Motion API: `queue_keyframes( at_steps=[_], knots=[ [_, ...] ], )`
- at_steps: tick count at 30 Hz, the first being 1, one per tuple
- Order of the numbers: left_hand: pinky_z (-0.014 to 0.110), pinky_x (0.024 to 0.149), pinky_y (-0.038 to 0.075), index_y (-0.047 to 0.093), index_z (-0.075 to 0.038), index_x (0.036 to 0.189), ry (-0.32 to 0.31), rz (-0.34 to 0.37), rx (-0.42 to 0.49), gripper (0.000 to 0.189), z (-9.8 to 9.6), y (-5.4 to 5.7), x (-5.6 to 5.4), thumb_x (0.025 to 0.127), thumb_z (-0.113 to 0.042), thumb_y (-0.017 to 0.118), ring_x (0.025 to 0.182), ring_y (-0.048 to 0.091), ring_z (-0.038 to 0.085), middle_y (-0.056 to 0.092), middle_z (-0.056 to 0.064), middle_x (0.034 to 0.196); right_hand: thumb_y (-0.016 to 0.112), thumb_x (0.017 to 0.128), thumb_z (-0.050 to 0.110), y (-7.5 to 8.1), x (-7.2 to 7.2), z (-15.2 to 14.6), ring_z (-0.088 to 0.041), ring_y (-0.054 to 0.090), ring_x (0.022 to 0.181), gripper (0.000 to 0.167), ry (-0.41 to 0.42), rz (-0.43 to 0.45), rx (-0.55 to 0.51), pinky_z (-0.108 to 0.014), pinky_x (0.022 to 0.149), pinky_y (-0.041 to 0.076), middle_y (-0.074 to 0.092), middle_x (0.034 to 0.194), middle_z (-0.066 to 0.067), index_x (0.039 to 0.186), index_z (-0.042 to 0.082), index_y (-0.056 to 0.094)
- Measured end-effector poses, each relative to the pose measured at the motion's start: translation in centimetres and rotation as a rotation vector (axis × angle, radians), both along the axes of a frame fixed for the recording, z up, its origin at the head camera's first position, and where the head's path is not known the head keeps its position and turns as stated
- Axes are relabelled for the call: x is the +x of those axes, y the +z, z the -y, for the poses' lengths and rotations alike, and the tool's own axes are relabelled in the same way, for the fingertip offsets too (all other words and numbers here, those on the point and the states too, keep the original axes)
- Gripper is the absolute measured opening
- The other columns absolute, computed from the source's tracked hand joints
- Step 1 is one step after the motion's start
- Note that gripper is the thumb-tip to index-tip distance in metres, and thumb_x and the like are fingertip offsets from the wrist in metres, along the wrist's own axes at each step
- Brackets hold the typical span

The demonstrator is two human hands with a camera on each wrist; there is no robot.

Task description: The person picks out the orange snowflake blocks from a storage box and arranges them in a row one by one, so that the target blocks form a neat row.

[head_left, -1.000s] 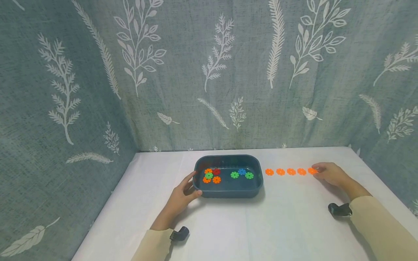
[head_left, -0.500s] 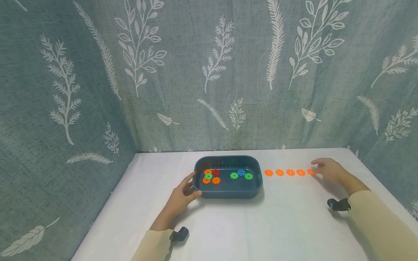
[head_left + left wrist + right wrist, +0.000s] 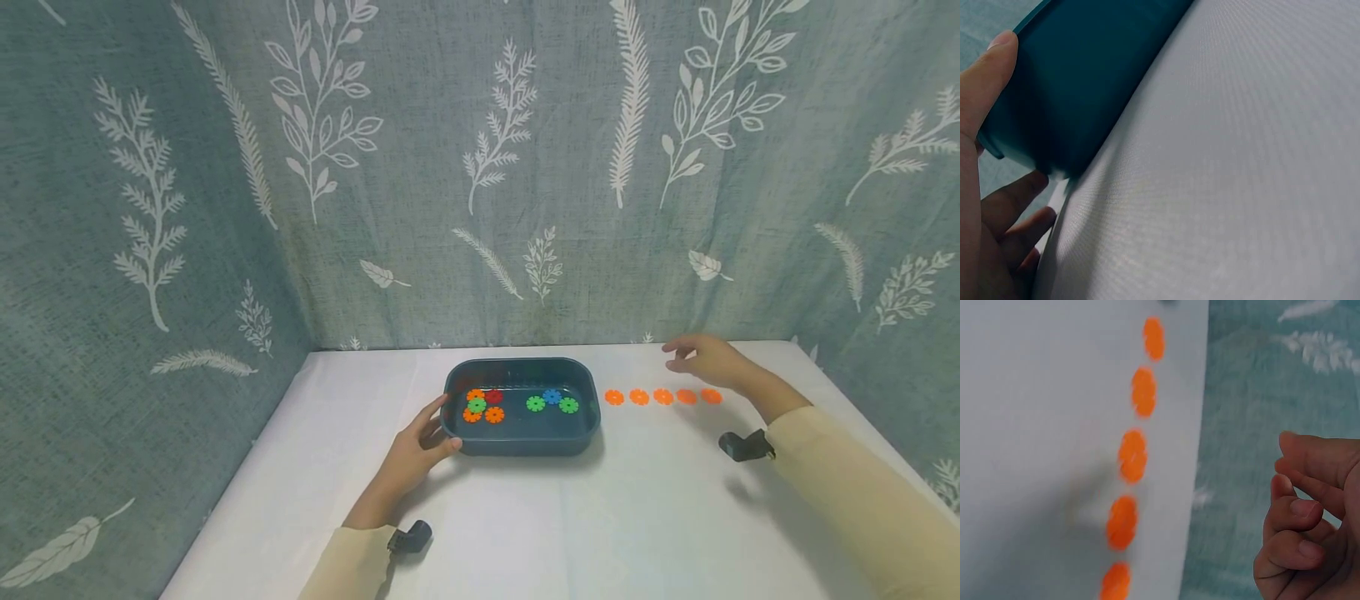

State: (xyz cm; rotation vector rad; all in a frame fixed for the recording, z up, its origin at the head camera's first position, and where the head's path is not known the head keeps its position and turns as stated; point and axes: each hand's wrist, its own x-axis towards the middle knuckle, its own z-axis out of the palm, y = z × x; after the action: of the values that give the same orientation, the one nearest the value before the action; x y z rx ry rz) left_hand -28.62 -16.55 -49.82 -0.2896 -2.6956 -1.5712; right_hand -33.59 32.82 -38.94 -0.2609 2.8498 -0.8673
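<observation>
From where I stand, the left sleeve [image 3: 348, 562] and right sleeve [image 3: 840, 492] are plain cream; the left wrist camera [image 3: 411, 537] and right wrist camera [image 3: 741, 447] look black and round-ended.

Orange discs [image 3: 663, 397], leaf-print grey-green curtain [image 3: 427, 158]

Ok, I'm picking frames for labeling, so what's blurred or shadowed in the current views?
Right wrist: the orange discs are blurred, from focus or motion I can't tell, while the right hand is sharper; left wrist: the tray looks dark, with a soft shadow beside it; head: discs clearly outlined, soft shadows on the white cloth by both arms.
</observation>
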Motion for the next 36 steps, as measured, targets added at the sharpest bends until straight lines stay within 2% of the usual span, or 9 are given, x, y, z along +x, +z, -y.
queue_keyframes(
  at_steps=[6,12,19,24,29,36],
  knots=[
    [0.065,0.105,0.027,0.037,-0.042,0.148,0.000,-0.001,0.001,0.080,0.1,-0.1,-0.1,0.079,-0.050,0.077,0.134,0.043,0.033,0.041,0.011,0.150,0.063,0.096,0.021,0.9,-0.5,3.0,-0.035,0.056,0.101,0.041,0.062,-0.039,-0.013,-0.049,0.083,0.049,0.059,0.114,-0.019,0.130,-0.001,0.058],
    [0.064,0.105,0.028,0.038,-0.043,0.147,0.011,-0.004,0.004,0.079,0.2,0.2,0.0,0.079,-0.049,0.078,0.133,0.043,0.033,0.044,0.013,0.147,0.065,0.095,0.020,1.1,-1.6,6.3,-0.030,0.059,0.098,0.039,0.083,-0.018,-0.014,-0.044,0.082,0.051,0.061,0.112,-0.014,0.130,0.004,0.060],
    [0.067,0.104,0.026,0.038,-0.044,0.147,0.003,-0.009,-0.011,0.078,0.1,0.0,0.0,0.079,-0.050,0.077,0.133,0.044,0.032,0.044,0.011,0.148,0.065,0.094,0.020,1.2,-2.0,9.5,-0.030,0.065,0.095,0.039,0.145,-0.003,-0.065,-0.046,0.083,0.053,0.065,0.110,-0.013,0.130,0.005,0.061],
    [0.065,0.105,0.027,0.038,-0.043,0.147,-0.002,-0.014,0.000,0.079,0.0,0.0,0.1,0.079,-0.050,0.077,0.132,0.045,0.032,0.045,0.012,0.146,0.065,0.095,0.020,0.7,-2.3,11.8,-0.031,0.064,0.100,0.039,0.196,0.023,-0.122,-0.045,0.084,0.053,0.066,0.111,-0.011,0.131,0.006,0.060],
    [0.062,0.105,0.030,0.038,-0.043,0.147,0.003,-0.014,-0.003,0.079,-0.1,0.0,0.2,0.078,-0.051,0.077,0.132,0.045,0.032,0.045,0.013,0.147,0.063,0.096,0.019,-0.5,-2.6,14.2,-0.025,0.062,0.104,0.039,0.264,0.051,-0.166,-0.042,0.085,0.053,0.065,0.115,-0.009,0.132,0.004,0.059],
    [0.064,0.104,0.029,0.038,-0.042,0.147,0.012,-0.011,-0.016,0.079,-0.1,-0.1,0.2,0.079,-0.051,0.077,0.132,0.044,0.032,0.044,0.011,0.148,0.063,0.096,0.014,-1.9,-2.5,17.2,-0.022,0.064,0.097,0.034,0.331,0.065,-0.174,-0.041,0.080,0.053,0.068,0.107,-0.007,0.128,0.002,0.062]
  ],
)
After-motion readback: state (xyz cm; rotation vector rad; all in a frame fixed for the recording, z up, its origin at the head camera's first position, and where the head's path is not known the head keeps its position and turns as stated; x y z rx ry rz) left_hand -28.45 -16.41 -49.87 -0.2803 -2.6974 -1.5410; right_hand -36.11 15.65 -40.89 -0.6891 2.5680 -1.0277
